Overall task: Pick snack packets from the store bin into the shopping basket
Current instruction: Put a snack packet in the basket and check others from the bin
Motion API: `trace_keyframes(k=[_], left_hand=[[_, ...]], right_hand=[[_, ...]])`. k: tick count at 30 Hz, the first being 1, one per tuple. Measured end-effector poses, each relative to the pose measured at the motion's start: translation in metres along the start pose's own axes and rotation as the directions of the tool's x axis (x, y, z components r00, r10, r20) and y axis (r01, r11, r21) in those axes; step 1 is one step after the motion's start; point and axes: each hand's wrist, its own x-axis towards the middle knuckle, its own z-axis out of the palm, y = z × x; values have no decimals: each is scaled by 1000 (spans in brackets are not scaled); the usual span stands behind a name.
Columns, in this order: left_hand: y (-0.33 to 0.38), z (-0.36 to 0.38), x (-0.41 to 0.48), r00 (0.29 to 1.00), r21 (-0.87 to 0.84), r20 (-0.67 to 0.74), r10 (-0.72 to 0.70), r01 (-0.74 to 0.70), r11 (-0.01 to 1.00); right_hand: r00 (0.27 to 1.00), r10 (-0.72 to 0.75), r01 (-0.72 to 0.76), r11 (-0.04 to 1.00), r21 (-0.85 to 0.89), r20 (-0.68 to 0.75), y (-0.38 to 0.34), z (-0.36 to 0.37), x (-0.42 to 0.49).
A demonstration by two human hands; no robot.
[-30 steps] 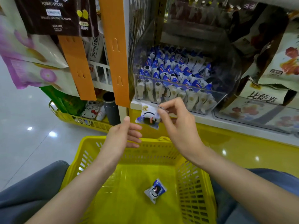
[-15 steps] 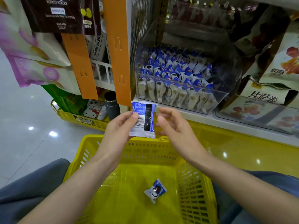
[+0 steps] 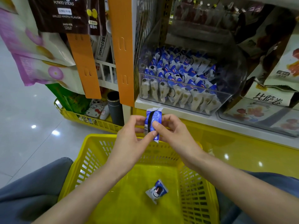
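A small blue and white snack packet (image 3: 153,118) is held upright above the far rim of the yellow shopping basket (image 3: 95,152). My left hand (image 3: 131,139) pinches it from the left, thumb across its front. My right hand (image 3: 174,135) pinches it from the right with curled fingers. A second packet (image 3: 156,190) of the same kind lies flat on the basket floor. The clear plastic store bin (image 3: 226,101) on the shelf ahead is packed with several rows of these packets.
Orange hanging strips (image 3: 120,50) and large snack bags (image 3: 32,46) hang at the left. A smaller yellow basket (image 3: 87,120) with a dark flask stands on the floor. More bagged snacks (image 3: 268,97) fill the shelf to the right. My knees flank the basket.
The packet passed from my right hand to my left, turning its back toward me. Now my right hand has closed back onto it, so both hands hold it slightly lower, over the basket.
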Motion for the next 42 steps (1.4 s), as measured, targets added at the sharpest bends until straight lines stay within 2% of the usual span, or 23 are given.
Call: trace_keyframes(k=[3, 5, 8, 11, 13, 19, 21, 23, 24, 26, 29, 31, 34, 36, 39, 42], left_hand=[[-1, 0, 1, 998, -85, 55, -42, 47, 995], [-2, -1, 2, 997, -62, 55, -57, 60, 996], [-5, -3, 2, 1000, 140, 17, -10, 8, 990], [-9, -6, -1, 991, 390, 5, 134, -125, 912], [-9, -9, 1, 988, 409, 6, 157, -146, 901], [-3, -9, 8, 1000, 225, 2, 20, -20, 974], [1, -8, 10, 993, 74, 41, -108, 105, 992], [6, -6, 11, 951, -161, 161, -264, 289, 944], [7, -4, 10, 929, -220, 227, -293, 342, 913], [6, -1, 8, 919, -213, 277, -280, 343, 915], [6, 3, 8, 940, -220, 186, -287, 324, 920], [8, 2, 10, 940, -278, 141, -310, 338, 899], [9, -2, 15, 950, -306, 104, -294, 311, 900], [9, -4, 18, 950, -353, 95, -297, 311, 882], [10, -9, 23, 918, -490, 161, -362, 393, 778], [10, -15, 31, 883, -516, 227, -412, 468, 718]], right_hand=[[1000, 28, -29, 998, 56, 12, 0, -1, 2], [999, 22, -23, 998, 50, 29, 1, -1, 3], [998, -41, 42, 999, -23, 49, 4, 3, 3], [992, -92, 100, 990, -99, 82, 7, 7, 2], [991, -87, 98, 989, -115, 102, 8, 7, 2], [988, -100, 113, 988, -107, 122, 9, 4, 7], [990, -121, 135, 970, -203, 78, 11, 1, 9], [989, -148, 150, 925, -349, 33, 13, -1, 9], [986, -167, 163, 902, -399, 25, 15, -2, 9], [975, -219, 215, 860, -463, 45, 18, -3, 7], [960, -264, 268, 787, -556, 89, 19, -4, 5], [966, -233, 255, 821, -511, 107, 16, -4, 7], [980, -154, 188, 921, -342, 125, 9, -6, 10], [984, -107, 142, 951, -275, 139, 5, -8, 11], [984, -82, 117, 967, -227, 156, -3, -12, 14], [987, -77, 108, 970, -218, 144, -9, -16, 15]])
